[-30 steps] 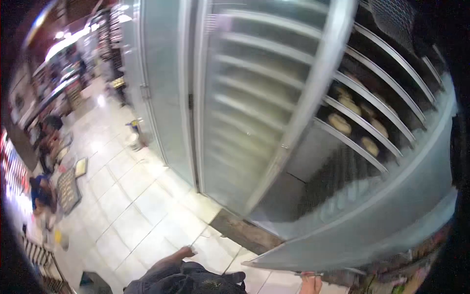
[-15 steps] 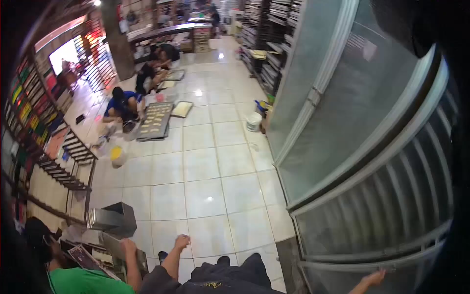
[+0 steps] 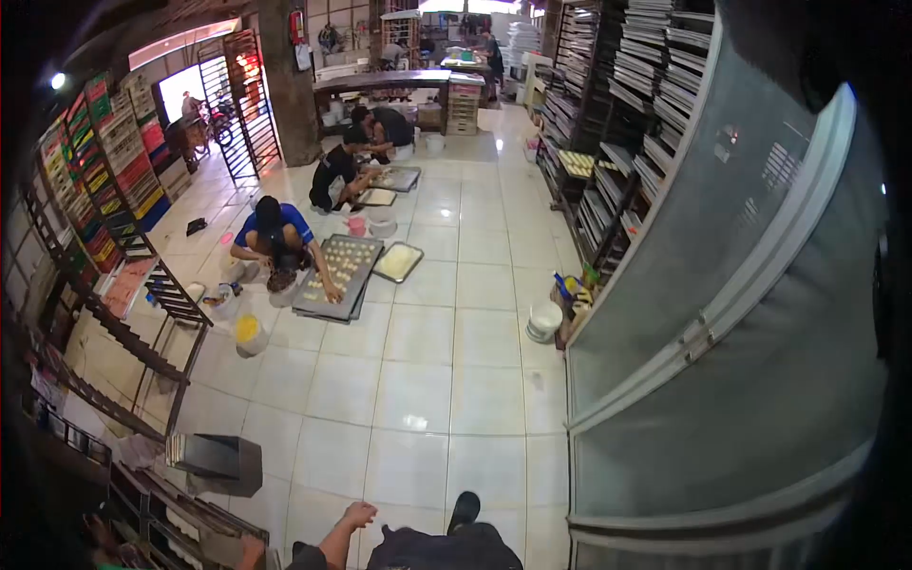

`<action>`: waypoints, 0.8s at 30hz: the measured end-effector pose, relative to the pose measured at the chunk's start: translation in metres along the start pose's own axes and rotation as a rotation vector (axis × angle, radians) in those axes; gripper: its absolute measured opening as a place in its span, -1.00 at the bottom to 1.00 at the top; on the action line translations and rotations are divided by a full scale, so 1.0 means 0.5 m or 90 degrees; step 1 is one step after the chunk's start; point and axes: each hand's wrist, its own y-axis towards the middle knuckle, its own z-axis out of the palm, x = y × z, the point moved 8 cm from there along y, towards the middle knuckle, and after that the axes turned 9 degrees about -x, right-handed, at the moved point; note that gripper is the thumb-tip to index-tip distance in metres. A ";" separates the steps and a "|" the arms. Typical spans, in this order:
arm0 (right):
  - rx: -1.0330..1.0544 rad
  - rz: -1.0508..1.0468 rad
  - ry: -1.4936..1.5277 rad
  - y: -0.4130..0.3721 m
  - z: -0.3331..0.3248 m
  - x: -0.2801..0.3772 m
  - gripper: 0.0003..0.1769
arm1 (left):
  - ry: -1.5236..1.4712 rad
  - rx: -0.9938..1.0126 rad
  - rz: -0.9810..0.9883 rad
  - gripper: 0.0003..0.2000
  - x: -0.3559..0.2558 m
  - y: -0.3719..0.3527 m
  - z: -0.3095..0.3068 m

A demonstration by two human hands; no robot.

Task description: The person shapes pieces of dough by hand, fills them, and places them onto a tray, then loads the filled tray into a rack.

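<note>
My left hand (image 3: 359, 515) is low in the head view, in front of my body and above the tiled floor (image 3: 408, 465). Its fingers look loosely curled, and nothing shows in them. My dark shirt (image 3: 446, 549) and one black shoe (image 3: 465, 508) are beside it. My right hand is out of the picture. Nearest to my left hand is another person's hand (image 3: 252, 549) at the bottom edge, by a rack of metal tins (image 3: 190, 532).
Metal boxes (image 3: 214, 461) stand on the floor at left. Ahead, co-workers (image 3: 271, 228) crouch by trays of dough pieces (image 3: 337, 271). A yellow-filled bucket (image 3: 250, 334) and a white bucket (image 3: 544, 321) stand there. Glass panels (image 3: 722, 380) line the right; tray racks (image 3: 655, 76) stand beyond.
My view has tilted up and moved forward, so the crouching people and trays look nearer. My right hand has left the picture. The person in green has slid almost out at lower left.
</note>
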 end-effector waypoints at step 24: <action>0.443 0.449 -0.439 0.602 0.838 0.090 -0.67 | -0.168 0.270 -0.124 -0.44 -0.585 0.444 -0.123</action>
